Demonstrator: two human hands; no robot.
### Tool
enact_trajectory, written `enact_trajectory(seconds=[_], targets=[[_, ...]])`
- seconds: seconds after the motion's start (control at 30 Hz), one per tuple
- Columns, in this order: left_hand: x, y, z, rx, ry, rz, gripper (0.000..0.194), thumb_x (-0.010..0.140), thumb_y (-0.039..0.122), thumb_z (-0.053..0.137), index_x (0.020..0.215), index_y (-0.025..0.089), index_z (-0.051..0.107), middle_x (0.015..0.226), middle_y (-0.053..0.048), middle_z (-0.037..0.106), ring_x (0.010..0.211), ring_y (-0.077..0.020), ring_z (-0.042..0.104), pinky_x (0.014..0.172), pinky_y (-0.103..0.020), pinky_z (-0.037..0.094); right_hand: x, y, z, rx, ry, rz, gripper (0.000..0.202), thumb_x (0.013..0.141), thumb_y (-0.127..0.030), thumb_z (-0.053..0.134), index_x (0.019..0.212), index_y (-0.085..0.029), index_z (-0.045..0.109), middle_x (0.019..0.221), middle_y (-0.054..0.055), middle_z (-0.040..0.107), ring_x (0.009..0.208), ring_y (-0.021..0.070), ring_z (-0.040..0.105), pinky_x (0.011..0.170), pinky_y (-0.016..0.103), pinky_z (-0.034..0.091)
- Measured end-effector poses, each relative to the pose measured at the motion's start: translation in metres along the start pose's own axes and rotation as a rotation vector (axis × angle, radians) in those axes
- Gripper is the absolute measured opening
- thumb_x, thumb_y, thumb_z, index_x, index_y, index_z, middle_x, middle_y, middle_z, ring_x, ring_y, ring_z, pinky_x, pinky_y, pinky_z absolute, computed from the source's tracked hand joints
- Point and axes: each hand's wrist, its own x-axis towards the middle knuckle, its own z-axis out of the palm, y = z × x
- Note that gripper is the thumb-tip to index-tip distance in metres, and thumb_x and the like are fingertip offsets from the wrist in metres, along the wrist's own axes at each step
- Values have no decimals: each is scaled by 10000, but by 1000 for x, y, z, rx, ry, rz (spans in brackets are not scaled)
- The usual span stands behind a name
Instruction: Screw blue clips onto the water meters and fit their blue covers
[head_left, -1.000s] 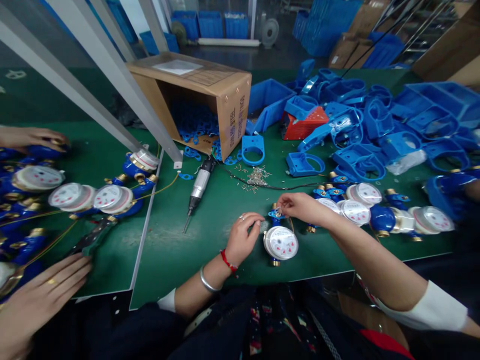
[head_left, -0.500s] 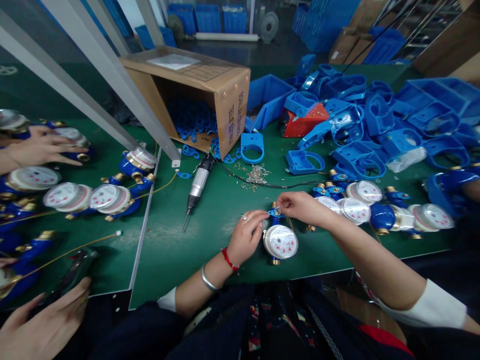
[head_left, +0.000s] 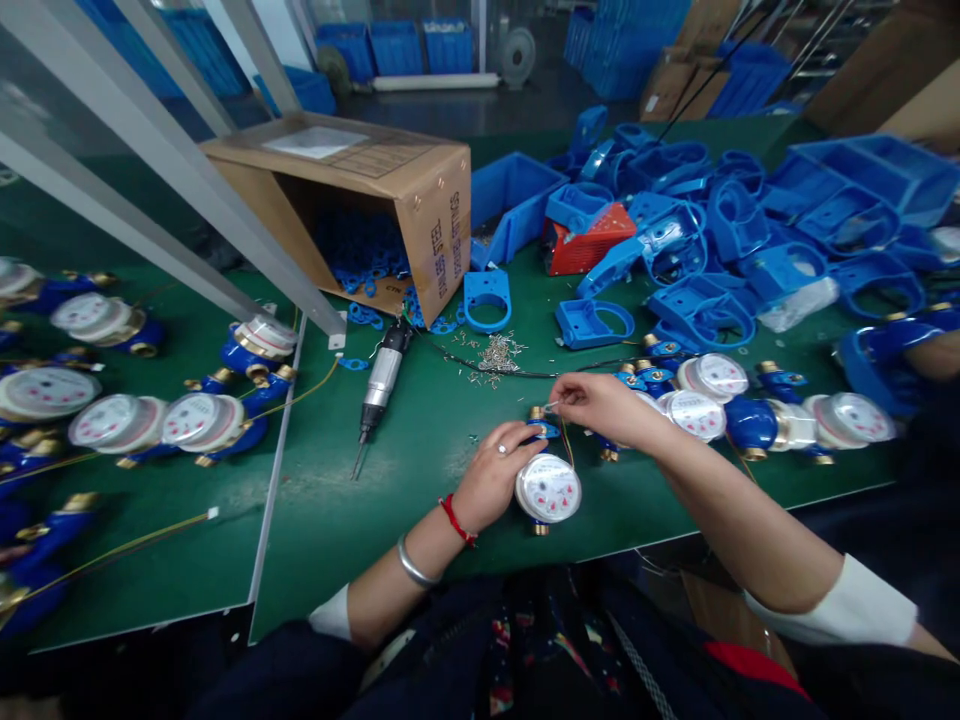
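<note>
A water meter [head_left: 549, 488] with a round white dial lies in front of me, its brass ends pointing away and toward me. My left hand [head_left: 491, 470] is closed over its far side, fingers on the blue plastic clip [head_left: 545, 429] around the pipe. Just right of the far brass end [head_left: 537, 412], my right hand [head_left: 600, 408] makes a pinch. Something thin and pale shows at its fingertips, too small to name. Thin wires [head_left: 568, 442] run beside the dial, partly behind the right hand.
Beyond the hands lie a pile of small screws [head_left: 501, 353] and a power screwdriver [head_left: 382, 378] with its cable. A tipped cardboard box [head_left: 442, 235] holds blue clips. Blue plastic housings [head_left: 675, 235] heap at the back right. More meters [head_left: 696, 413] stand right and left; a grey post [head_left: 300, 270] rises at left.
The view has shifted slightly, moving the scene left. My right hand has drawn a little away from the clip. The other person's hands at left have gone out of view.
</note>
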Motion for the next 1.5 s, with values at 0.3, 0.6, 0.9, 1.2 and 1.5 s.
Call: enact_trajectory(seconds=[0.3,0.6,0.9,1.2,1.5], targets=[[0,-9,6,-24,-39,37,382,925,153,422,1292,243,478,1344,-57,511,1319,-237,351,1033,-539,397,-15,68,-88,-119,200,220,212,788,-366,541,905,-196,591,835,45,682,747,169,633,649,281,482],[0,-12,6,-53,-51,53,421,913,120,433,1314,248,455,1360,-55,497,1360,-225,303,1036,-546,402,-6,101,-95,-320,21,292,176,746,-342,577,840,-224,668,771,3,690,678,149,605,612,274,439],[3,-11,4,-67,-48,65,395,916,116,422,1290,229,477,1343,-70,513,1346,-219,332,1032,-529,415,-2,106,-93,-414,-5,288,191,762,-295,546,874,-216,679,871,28,701,762,172,622,674,283,452],[1,-12,5,-79,-55,59,407,915,106,411,1297,231,472,1350,-76,504,1344,-231,338,1032,-545,409,-2,97,-91,-448,10,255,229,815,-361,511,883,-226,683,876,19,712,746,168,629,669,286,461],[1,-12,5,-92,-48,57,412,916,101,398,1297,240,472,1359,-66,496,1349,-227,330,1034,-545,409,-9,118,-117,-663,62,245,308,852,-344,467,920,-179,717,987,103,679,935,242,603,803,342,445]])
